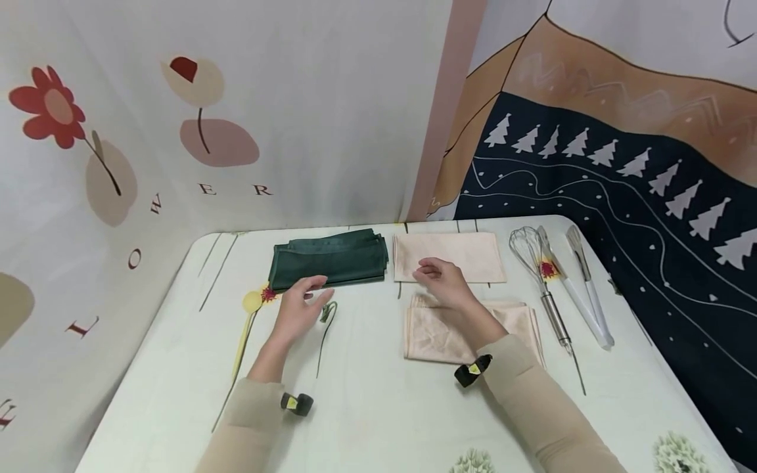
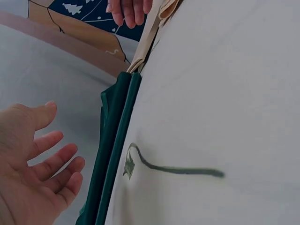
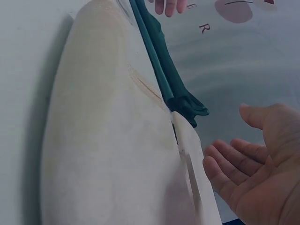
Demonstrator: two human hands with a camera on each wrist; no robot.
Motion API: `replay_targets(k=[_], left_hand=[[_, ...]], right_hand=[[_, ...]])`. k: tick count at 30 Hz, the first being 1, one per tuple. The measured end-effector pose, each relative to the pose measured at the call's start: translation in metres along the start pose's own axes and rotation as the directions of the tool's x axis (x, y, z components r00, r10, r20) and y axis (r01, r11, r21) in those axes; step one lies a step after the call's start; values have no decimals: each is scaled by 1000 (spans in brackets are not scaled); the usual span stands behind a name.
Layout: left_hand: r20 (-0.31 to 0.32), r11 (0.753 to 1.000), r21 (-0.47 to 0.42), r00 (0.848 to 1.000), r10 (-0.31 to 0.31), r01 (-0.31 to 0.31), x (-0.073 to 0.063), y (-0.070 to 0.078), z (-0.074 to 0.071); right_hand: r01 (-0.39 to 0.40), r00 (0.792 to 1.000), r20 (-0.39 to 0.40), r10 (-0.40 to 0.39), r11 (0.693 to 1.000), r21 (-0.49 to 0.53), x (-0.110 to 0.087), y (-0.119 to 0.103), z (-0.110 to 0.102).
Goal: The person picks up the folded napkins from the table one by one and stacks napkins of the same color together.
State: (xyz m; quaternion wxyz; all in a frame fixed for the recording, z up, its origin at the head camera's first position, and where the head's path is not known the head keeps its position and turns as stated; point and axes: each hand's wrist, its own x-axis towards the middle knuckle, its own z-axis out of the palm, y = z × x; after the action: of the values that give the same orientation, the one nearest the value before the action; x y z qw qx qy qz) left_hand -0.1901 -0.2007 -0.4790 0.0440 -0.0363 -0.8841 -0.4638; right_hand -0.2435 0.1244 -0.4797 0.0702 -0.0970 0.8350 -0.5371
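My left hand [image 1: 298, 309] is held with relaxed fingers at the near edge of a folded dark green cloth [image 1: 331, 256], and nothing is in its grasp. In the left wrist view the cloth's folded edge [image 2: 115, 145] stands beside the loosely bent fingers. My right hand [image 1: 443, 282] hovers with loose fingers between two folded pale pink cloths, the far one [image 1: 455, 253] and the near one [image 1: 437, 335]. The right forearm hides part of the near cloth. Seen from the right wrist, the palm faces the cloths, with nothing held.
To the left lies a yellow long-handled spoon [image 1: 239, 348]. A metal whisk [image 1: 552, 309] and white-handled tongs [image 1: 582, 302] lie at the right side. The printed white tablecloth [image 1: 367, 407] meets hanging curtains [image 1: 331, 131] at the back.
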Motion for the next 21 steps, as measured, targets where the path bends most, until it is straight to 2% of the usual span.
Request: replay_targets(k=[9, 16, 21], left_hand=[[21, 999, -27, 999, -38, 39, -16, 6, 14], [54, 995, -63, 996, -70, 74, -21, 12, 35], [70, 991, -102, 994, -80, 87, -25, 17, 46]], right_hand=[[-17, 999, -29, 16, 998, -53, -21, 4, -4], [23, 998, -54, -27, 997, -77, -32, 9, -12], [7, 998, -66, -12, 998, -68, -41, 12, -20]])
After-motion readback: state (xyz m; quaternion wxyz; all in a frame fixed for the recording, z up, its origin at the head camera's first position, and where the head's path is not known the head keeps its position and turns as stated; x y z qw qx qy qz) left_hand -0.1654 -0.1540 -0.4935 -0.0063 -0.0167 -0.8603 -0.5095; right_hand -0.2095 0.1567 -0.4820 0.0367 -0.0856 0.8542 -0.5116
